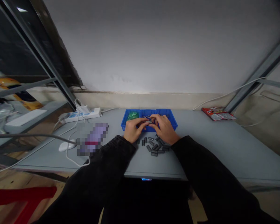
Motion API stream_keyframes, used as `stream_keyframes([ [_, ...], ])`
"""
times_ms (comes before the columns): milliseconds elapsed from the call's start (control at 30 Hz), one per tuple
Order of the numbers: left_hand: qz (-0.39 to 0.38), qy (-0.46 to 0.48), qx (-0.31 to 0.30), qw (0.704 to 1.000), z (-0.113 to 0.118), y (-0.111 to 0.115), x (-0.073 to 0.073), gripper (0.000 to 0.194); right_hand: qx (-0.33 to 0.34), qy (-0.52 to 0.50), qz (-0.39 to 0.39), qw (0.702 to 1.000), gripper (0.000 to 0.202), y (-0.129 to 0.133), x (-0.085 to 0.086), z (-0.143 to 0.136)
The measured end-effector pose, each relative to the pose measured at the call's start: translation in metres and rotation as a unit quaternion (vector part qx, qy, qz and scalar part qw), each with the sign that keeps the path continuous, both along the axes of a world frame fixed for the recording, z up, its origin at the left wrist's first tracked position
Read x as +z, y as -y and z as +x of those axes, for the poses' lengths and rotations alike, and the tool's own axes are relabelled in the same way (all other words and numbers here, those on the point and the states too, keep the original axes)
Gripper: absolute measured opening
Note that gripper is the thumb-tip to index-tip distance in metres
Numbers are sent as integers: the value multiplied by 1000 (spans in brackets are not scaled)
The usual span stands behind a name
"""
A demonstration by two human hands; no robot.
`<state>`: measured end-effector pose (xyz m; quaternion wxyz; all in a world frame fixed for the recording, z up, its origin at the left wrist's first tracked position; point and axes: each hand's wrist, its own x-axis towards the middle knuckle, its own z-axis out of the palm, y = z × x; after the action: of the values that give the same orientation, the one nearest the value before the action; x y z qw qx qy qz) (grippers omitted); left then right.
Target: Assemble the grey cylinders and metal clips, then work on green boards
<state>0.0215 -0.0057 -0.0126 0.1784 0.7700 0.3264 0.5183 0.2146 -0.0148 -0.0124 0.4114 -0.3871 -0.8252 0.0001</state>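
Observation:
My left hand [134, 128] and my right hand [162, 127] meet over the front of a blue divided tray [123, 123]. Fingertips of both pinch a small dark piece [149, 122], too small to name surely. Green pieces [132, 115] fill the tray's left compartment. Small metallic bits show in the middle compartment, partly hidden by my fingers, and the right one is mostly covered by my right hand. On the desk just below my hands lies a loose pile of short dark grey cylinder-like pieces [154, 147].
A white power strip [84, 115] with cables stands back left on the grey desk [207, 140]. Nearer are a blurred-out phone-like object [94, 138] and a white mouse-like item [67, 145]. A red packet [218, 114] lies back right. Metal posts rise at both sides.

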Motion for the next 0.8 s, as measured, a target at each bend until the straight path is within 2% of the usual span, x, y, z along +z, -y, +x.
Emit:
stream_keyframes([
  [133,8,-14,-8,1000,-1,0,0,18,-1,16,19,1000,13,-1,0,0],
  [267,15,-15,-5,1000,-1,-1,-1,19,-9,35,24,999,24,-1,1,1],
  [533,15,-13,-5,1000,0,0,1,21,-6,16,42,999,21,1,0,0],
  [667,33,-38,0,999,-4,-2,2,21,-78,-26,48,995,23,-6,2,8],
  [733,58,-93,-18,994,-7,-4,2,20,-134,-51,36,989,19,-12,2,17],
  [800,75,-169,-61,981,-10,-6,1,20,-188,-48,7,981,16,-19,1,28],
])
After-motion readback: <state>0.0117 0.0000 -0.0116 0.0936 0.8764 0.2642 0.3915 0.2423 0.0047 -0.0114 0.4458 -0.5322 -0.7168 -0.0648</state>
